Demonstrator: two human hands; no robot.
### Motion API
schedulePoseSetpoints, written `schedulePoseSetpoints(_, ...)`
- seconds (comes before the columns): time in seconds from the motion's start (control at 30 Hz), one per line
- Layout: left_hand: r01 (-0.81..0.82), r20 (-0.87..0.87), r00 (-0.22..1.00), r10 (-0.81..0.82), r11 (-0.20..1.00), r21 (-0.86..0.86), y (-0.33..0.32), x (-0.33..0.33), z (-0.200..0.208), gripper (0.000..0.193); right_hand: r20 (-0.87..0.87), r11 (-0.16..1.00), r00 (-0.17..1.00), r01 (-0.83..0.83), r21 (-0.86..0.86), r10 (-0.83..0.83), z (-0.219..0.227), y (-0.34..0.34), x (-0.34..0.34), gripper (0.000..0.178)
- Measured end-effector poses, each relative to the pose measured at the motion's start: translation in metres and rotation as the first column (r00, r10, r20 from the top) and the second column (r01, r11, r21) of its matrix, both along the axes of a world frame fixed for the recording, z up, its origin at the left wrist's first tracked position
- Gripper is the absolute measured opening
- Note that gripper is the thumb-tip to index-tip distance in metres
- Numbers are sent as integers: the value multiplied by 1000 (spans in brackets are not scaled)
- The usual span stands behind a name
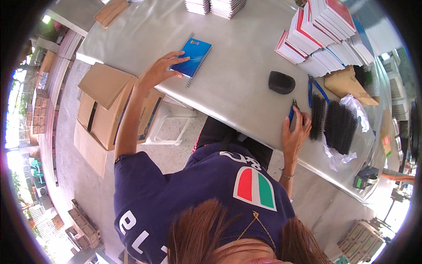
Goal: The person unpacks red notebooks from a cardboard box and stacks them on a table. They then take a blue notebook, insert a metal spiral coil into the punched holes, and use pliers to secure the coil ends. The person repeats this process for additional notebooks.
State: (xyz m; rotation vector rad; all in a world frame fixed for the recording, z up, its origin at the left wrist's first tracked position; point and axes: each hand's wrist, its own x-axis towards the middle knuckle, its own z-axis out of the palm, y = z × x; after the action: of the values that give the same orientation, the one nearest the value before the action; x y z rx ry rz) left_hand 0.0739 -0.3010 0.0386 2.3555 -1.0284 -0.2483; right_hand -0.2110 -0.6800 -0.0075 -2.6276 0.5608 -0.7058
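A blue-covered spiral notebook (pixel 196 55) lies tilted on the grey metal table, with wire coil showing along both long sides. My left hand (pixel 165 68) reaches over its left edge, fingers apart, fingertips touching the cover. Close to the table's front edge, my right hand (pixel 297 130) has its thumb and fingers around small blue-handled pliers (pixel 291 113), whose dark jaws point away from me. Part of the handles is hidden by the fingers. Right of that hand lie bundles of black spiral binding coils (pixel 340 125) on crumpled white paper.
Beyond the right hand are a black mouse-shaped object (pixel 281 82) and another blue-handled tool (pixel 317 90). Stacks of books (pixel 318 31) stand at the far right, spiral-bound stacks (pixel 226 8) at the back. An opened cardboard box (pixel 105 105) sits left, beside a white stool (pixel 169 125).
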Motion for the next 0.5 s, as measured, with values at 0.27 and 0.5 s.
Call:
schedulePoseSetpoints(0.27,8,-32,999,-10,998,-62,9,-7,-5,60,347,999,936,-40,-33,49,82,-34,16,33)
schedulePoseSetpoints(0.5,7,9,1000,-7,1000,-11,-2,-10,3,62,649,999,761,-21,47,-14,185,-134,59,34)
